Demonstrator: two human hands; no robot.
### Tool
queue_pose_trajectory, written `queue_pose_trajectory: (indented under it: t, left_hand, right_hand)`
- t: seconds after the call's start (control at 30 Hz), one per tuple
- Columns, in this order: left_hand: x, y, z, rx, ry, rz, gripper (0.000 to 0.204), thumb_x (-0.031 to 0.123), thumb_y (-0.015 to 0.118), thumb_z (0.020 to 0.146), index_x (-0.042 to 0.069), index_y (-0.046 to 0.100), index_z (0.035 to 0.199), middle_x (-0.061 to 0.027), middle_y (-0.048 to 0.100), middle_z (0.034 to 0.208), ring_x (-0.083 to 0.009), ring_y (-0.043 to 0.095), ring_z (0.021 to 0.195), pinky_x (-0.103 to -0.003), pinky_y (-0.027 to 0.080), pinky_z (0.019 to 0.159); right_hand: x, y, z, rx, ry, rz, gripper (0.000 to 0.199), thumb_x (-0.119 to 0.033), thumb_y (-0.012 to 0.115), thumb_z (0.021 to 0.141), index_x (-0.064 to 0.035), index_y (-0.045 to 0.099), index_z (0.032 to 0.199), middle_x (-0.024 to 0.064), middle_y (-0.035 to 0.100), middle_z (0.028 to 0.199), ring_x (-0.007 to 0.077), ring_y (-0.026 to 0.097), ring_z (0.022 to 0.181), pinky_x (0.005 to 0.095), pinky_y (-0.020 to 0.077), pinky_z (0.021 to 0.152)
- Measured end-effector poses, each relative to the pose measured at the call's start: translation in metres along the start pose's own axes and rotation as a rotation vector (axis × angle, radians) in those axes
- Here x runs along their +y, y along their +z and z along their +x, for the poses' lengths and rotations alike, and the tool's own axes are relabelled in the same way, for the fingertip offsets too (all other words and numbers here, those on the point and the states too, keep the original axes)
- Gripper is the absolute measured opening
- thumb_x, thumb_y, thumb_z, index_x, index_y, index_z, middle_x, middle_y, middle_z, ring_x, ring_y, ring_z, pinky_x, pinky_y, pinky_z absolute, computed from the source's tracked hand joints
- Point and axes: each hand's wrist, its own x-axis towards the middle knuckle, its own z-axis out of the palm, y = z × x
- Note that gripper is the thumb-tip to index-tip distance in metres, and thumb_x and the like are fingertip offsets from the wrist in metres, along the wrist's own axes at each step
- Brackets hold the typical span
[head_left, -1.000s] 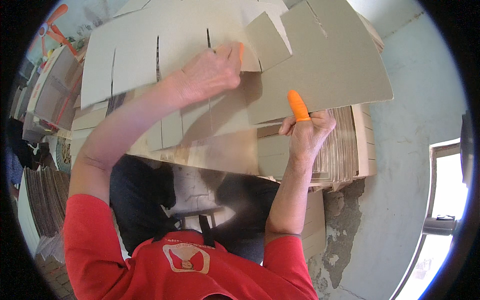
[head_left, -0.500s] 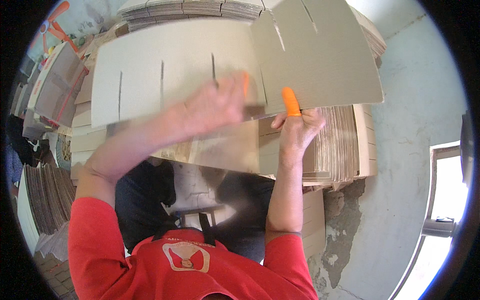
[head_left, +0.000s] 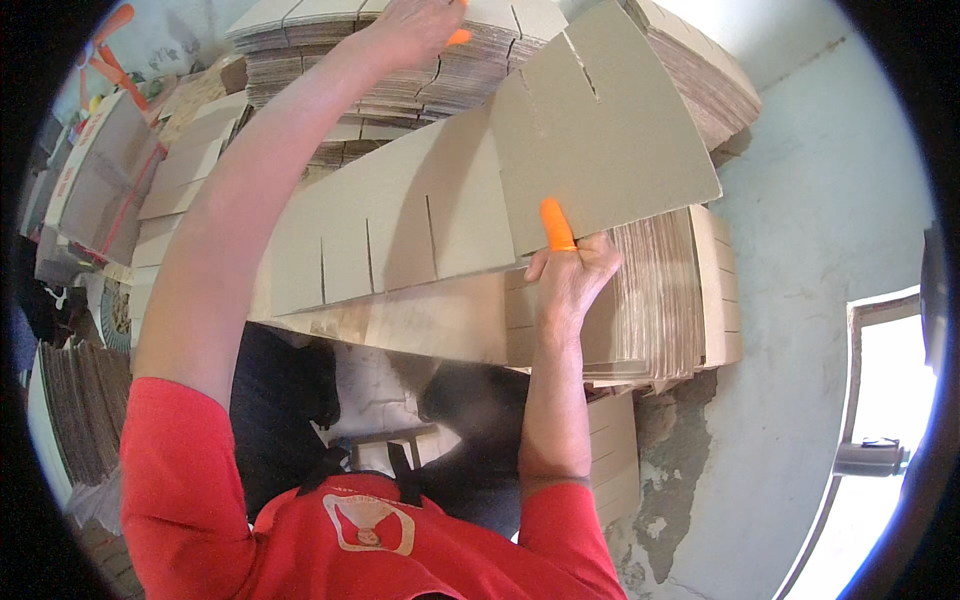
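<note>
My right hand (head_left: 575, 265) grips the near edge of a slotted cardboard sheet (head_left: 610, 130), an orange finger cot on the digit lying over its face. The sheet is creased, its right part tilted up and its left part sloping away to the left, with several narrow slits cut in it. At the top of the view my left hand (head_left: 425, 28) is over a stack of slotted cardboard (head_left: 350, 75), orange cots on its fingertips. Its visible fingers are apart, and I see nothing held in them; part of the hand is near the frame's edge.
Below the held sheet stands a row of packed cardboard sheets (head_left: 655, 290). Another stack (head_left: 700, 80) is at the far right, by the pale wall (head_left: 800, 230). On the left are a large box (head_left: 100, 190), more cardboard (head_left: 80, 410) and an orange fan (head_left: 105, 55).
My left hand has gone from the middle of the sheet up to the far stack. The sheet's left part has dropped nearer, and my right hand has shifted slightly left and nearer with it.
</note>
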Motion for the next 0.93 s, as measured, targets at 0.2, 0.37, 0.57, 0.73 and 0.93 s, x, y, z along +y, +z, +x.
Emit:
queue_pose_trajectory:
  t: [0.2,0.37,0.57,0.73,0.93]
  left_hand:
    - [0.000,0.026,0.009,-0.075,0.264,0.032,0.021,0.015,0.070,0.066,0.005,0.061,0.083,-0.0130,0.062,0.096,-0.0310,0.057,0.102,-0.046,0.045,0.091]
    - [-0.004,0.020,-0.006,0.031,0.302,0.043,0.032,0.015,0.071,0.067,0.001,0.060,0.094,-0.0111,0.060,0.103,-0.0272,0.058,0.100,-0.041,0.049,0.087]
    - [0.007,0.000,-0.021,-0.026,0.467,0.091,0.035,0.004,0.058,0.082,-0.003,0.058,0.116,-0.0083,0.054,0.121,-0.0203,0.058,0.099,-0.028,0.059,0.076]
    - [0.004,-0.011,-0.032,-0.041,0.385,0.085,0.032,0.005,0.059,0.080,-0.004,0.060,0.111,-0.0078,0.055,0.111,-0.0205,0.058,0.098,-0.029,0.059,0.073]
    - [-0.007,-0.009,-0.040,-0.017,0.467,0.088,0.041,0.006,0.060,0.080,-0.001,0.054,0.120,-0.0073,0.055,0.110,-0.0196,0.058,0.099,-0.027,0.058,0.075]
  right_hand:
    - [0.005,-0.009,-0.003,-0.009,0.013,0.060,0.024,0.015,0.040,0.085,0.0066,0.062,0.083,0.0067,0.057,0.065,0.0091,0.048,0.036,0.0244,0.0363,0.032]
    - [-0.005,-0.010,-0.004,-0.014,0.100,0.078,0.023,0.019,0.049,0.067,0.0039,0.063,0.078,0.0006,0.056,0.064,0.0073,0.051,0.051,0.0247,0.0425,0.041]
    - [0.003,-0.007,-0.001,0.028,0.045,0.105,0.025,0.022,0.049,0.063,0.0064,0.063,0.077,0.0017,0.058,0.067,0.0059,0.050,0.060,0.0236,0.0435,0.047]
    - [0.008,-0.003,-0.002,0.007,0.013,0.069,0.025,0.023,0.049,0.064,0.0080,0.064,0.078,-0.0005,0.061,0.074,0.0059,0.050,0.066,0.0246,0.0443,0.052]
    - [0.010,-0.002,0.000,-0.025,-0.090,0.016,0.027,0.020,0.043,0.075,0.0065,0.064,0.083,0.0065,0.062,0.070,0.0080,0.051,0.048,0.0232,0.0422,0.041]
